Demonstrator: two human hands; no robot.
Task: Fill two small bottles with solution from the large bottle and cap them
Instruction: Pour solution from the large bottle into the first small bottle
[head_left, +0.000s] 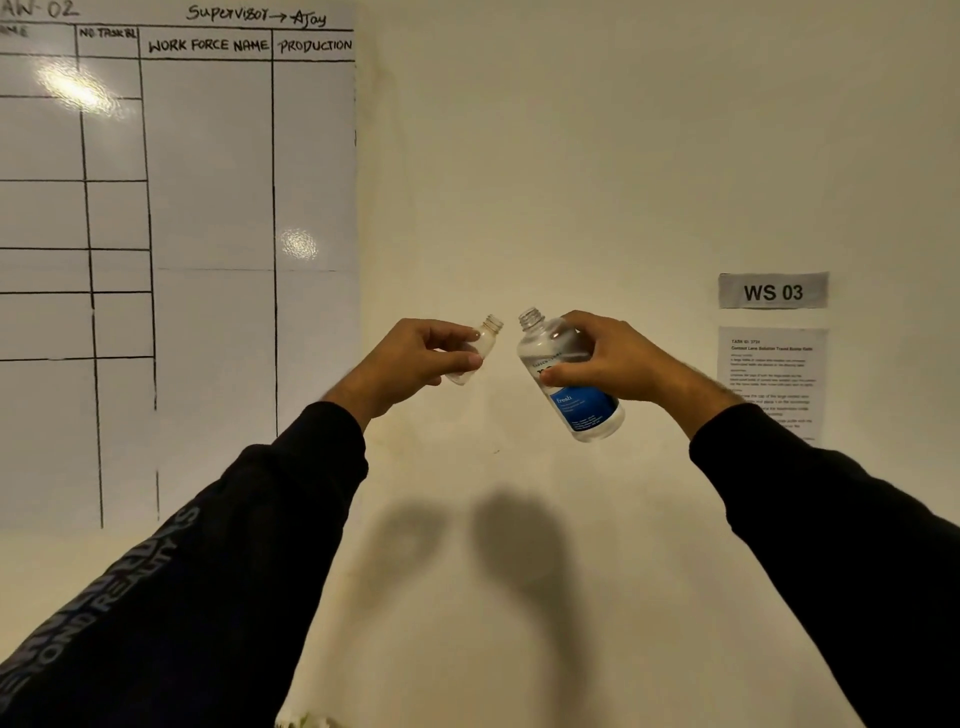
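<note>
Your left hand (415, 358) pinches the clear, uncapped small bottle (478, 353), tilted just left of the blue-labelled large bottle (569, 376), which your right hand (608, 358) grasps.

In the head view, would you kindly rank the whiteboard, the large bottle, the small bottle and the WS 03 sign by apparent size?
1. whiteboard
2. large bottle and WS 03 sign: alike, and the bottle is nearer, so unranked
3. small bottle
</note>
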